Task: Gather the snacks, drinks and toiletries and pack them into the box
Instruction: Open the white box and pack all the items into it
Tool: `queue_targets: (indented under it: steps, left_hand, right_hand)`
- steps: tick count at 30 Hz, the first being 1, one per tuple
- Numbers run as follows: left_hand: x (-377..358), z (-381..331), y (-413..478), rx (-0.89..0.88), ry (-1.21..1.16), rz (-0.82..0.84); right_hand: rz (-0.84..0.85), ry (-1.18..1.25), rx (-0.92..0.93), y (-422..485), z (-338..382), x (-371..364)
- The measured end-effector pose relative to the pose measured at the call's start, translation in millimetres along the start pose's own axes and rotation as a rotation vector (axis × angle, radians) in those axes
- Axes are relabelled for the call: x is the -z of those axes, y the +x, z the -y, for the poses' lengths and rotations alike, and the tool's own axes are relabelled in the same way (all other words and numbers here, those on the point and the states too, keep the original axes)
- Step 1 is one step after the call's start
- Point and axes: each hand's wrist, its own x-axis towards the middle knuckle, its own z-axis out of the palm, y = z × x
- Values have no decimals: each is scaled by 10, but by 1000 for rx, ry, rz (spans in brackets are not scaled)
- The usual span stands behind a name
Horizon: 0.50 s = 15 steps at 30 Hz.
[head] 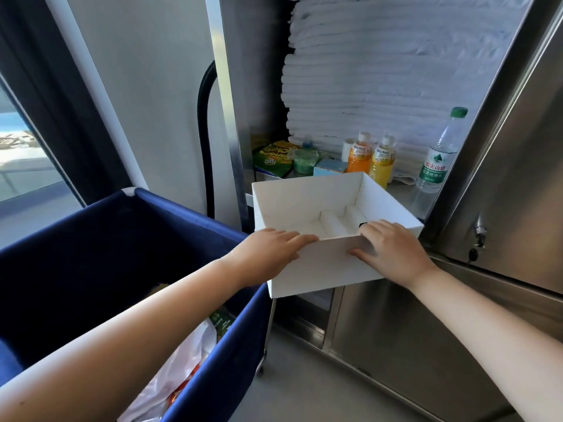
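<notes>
The box is held at its near wall by both hands: the left hand is clamped on the near left corner with fingers laid over the rim, and the right hand grips near the right corner, fingers hooked inside and thumb pressed on the outer face. The box appears empty apart from white dividers, and part of it overhangs the shelf edge. The items to be packed lie beyond its far wall, so a reach over the box is called for. At the shelf's left end a chips bag is seen, the word "Chips" legible. Two juice bottles, labelled "Mogu Mogu", stand upright just behind the far wall, nearer the right hand. A water bottle with Chinese lettering stands at the right end.
</notes>
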Motion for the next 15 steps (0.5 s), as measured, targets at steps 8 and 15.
queue_targets:
  steps: [8,15]
  left_hand:
    - [-118,-21,-115,12,211,-31]
    - [-300,-17,110,89,235,-127]
  right_hand:
    - [-50,-17,-35,63,70,-103]
    - [-131,-18,-57,32,45,-121]
